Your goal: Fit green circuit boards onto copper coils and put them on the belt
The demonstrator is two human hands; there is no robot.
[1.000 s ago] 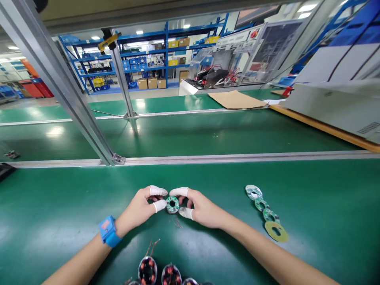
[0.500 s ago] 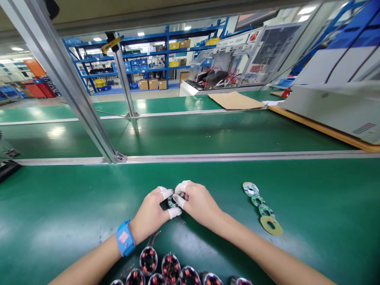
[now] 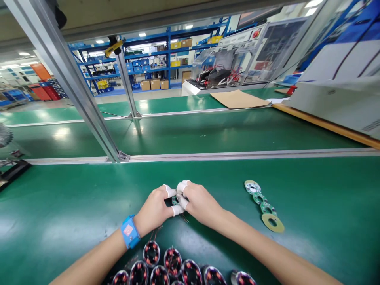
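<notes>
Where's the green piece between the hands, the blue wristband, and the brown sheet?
Green piece (image 3: 175,201), head view: exposed part.
Blue wristband (image 3: 130,232), head view: outer face.
Brown sheet (image 3: 240,99), head view: upper surface.

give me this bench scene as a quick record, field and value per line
left hand: thumb and finger around a small green ring board, left hand
right hand: right hand has fingertips together at the board's right side; any grip is hidden
fingertips: white covers on both hands
left wrist: blue band
right of hands: chain of ring-shaped boards
near edge: several copper-wound rings
surface: green bench
</notes>
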